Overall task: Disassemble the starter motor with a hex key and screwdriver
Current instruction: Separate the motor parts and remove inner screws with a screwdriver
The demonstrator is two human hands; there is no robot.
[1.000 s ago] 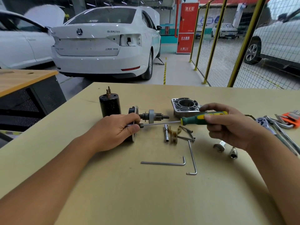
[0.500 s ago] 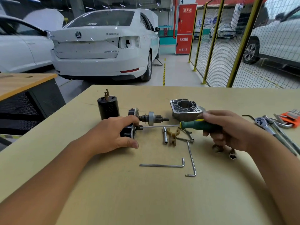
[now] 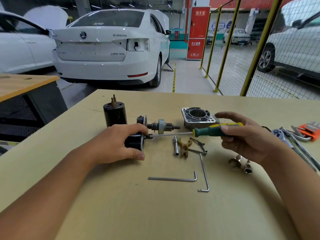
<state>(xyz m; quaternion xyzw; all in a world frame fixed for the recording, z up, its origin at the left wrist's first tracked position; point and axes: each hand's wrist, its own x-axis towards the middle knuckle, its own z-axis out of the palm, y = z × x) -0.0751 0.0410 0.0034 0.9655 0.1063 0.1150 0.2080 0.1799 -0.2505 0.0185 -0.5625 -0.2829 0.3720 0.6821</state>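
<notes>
While the black motor body [image 3: 134, 142] is held down on the bench [image 3: 155, 213] by the curled left hand [image 3: 114, 144], the screwdriver [image 3: 195, 133] is pinched at its green handle by the right hand [image 3: 242, 137]. Since half a second ago, the fingers have loosened and re-spread around the handle, which suggests another turn. The tip is still seated at the body's end face, just beyond the left fingertips.

On the surface [image 3: 121, 213], the motor body [image 3: 134, 142] lies left of centre under the left hand [image 3: 117, 144], with the solenoid cylinder [image 3: 115, 115] upright behind it. The screwdriver [image 3: 204, 132], held by the right hand [image 3: 245, 141], runs leftward to the motor body, the aluminium end housing [image 3: 198, 116] behind its shaft. Two hex keys [image 3: 173, 178] lie nearest the person; a ratchet wrench [image 3: 284, 135] lies far right.
</notes>
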